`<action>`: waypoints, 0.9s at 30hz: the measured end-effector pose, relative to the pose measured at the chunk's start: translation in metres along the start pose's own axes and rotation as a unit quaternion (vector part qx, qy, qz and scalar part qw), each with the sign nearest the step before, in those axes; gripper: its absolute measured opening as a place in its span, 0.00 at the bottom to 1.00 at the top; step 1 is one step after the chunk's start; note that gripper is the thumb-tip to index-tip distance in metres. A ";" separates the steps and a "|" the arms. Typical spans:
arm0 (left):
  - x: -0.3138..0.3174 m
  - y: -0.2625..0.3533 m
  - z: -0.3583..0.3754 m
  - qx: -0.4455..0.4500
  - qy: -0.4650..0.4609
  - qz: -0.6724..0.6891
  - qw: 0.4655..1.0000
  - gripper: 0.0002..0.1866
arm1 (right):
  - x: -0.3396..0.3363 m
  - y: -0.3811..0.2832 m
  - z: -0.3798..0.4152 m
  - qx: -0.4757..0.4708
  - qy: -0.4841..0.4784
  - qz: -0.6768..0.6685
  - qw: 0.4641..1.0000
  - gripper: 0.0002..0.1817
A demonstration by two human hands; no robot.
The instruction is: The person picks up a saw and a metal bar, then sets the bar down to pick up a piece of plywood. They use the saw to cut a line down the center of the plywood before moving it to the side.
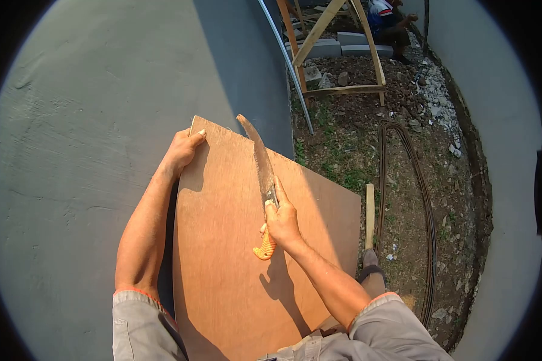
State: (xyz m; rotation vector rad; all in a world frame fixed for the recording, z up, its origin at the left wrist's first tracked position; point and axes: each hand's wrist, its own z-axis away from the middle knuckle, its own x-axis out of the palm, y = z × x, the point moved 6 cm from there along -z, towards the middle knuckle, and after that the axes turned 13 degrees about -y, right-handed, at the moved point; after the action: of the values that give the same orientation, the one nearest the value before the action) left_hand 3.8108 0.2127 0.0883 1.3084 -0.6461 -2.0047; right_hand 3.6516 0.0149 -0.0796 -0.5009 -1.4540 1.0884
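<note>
A large plywood sheet [223,240] stands tilted in front of my body, its far edge running slantwise from upper left to right. My left hand [185,150] grips the sheet's upper left corner, thumb on the face and fingers behind the edge. In my right hand [282,221] is a curved pruning saw [261,157] with an orange handle. Its rusty, toothed blade points up and away, the tip reaching just past the far edge of the sheet. The saw's handle is held over the plywood face, with a hand shadow below it.
A grey plastered wall [90,120] rises on the left, another wall [506,120] on the right. Bent steel bars [427,210] and a wooden strip [370,216] lie on the soil. Farther off are a wooden frame [343,90], rubble [439,102] and a seated person [388,24].
</note>
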 end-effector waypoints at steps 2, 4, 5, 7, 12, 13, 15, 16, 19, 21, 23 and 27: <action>-0.002 -0.009 0.000 -0.012 0.010 0.004 1.000 0.18 | 0.001 0.007 0.045 -0.009 0.010 0.015 1.000 0.38; 0.000 -0.007 0.003 -0.006 -0.001 0.011 1.000 0.18 | -0.010 0.017 0.082 -0.009 0.008 0.009 1.000 0.38; 0.001 -0.004 0.001 0.011 -0.007 0.022 1.000 0.18 | -0.014 0.012 0.087 -0.018 0.005 0.012 1.000 0.38; -0.003 -0.004 -0.003 0.012 -0.003 0.013 1.000 0.18 | -0.011 0.003 0.060 -0.005 0.004 -0.009 1.000 0.38; -0.001 0.005 0.001 0.008 0.007 -0.007 1.000 0.18 | 0.001 -0.002 -0.007 0.000 -0.011 0.046 0.999 0.38; 0.000 0.002 0.003 0.002 0.001 0.013 1.000 0.18 | -0.002 0.002 0.005 0.006 -0.011 0.048 0.999 0.38; 0.001 -0.005 0.006 -0.006 -0.005 0.031 0.999 0.18 | -0.012 0.009 0.050 0.003 0.011 -0.032 0.999 0.38; 0.000 -0.009 0.008 -0.002 0.000 0.028 1.000 0.18 | -0.007 0.012 0.071 0.006 0.013 -0.039 0.999 0.38; -0.001 -0.011 -0.001 0.012 0.005 0.023 1.000 0.18 | -0.012 0.007 0.095 -0.008 0.007 0.012 1.000 0.38; -0.007 -0.004 -0.003 0.016 0.003 0.001 1.000 0.18 | -0.005 0.011 0.075 -0.019 0.000 0.020 1.000 0.39; -0.008 -0.007 -0.002 -0.009 0.009 -0.009 1.000 0.18 | -0.009 0.018 0.016 0.022 -0.011 0.000 1.000 0.39; -0.010 -0.009 -0.008 0.014 0.009 -0.004 1.000 0.19 | 0.002 0.012 -0.023 -0.011 0.000 0.014 1.000 0.38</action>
State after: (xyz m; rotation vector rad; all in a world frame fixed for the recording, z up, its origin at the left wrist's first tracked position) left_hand 3.8183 0.2256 0.0846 1.3467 -0.6647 -1.9938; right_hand 3.6695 0.0294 -0.0913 -0.5372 -1.4638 1.0954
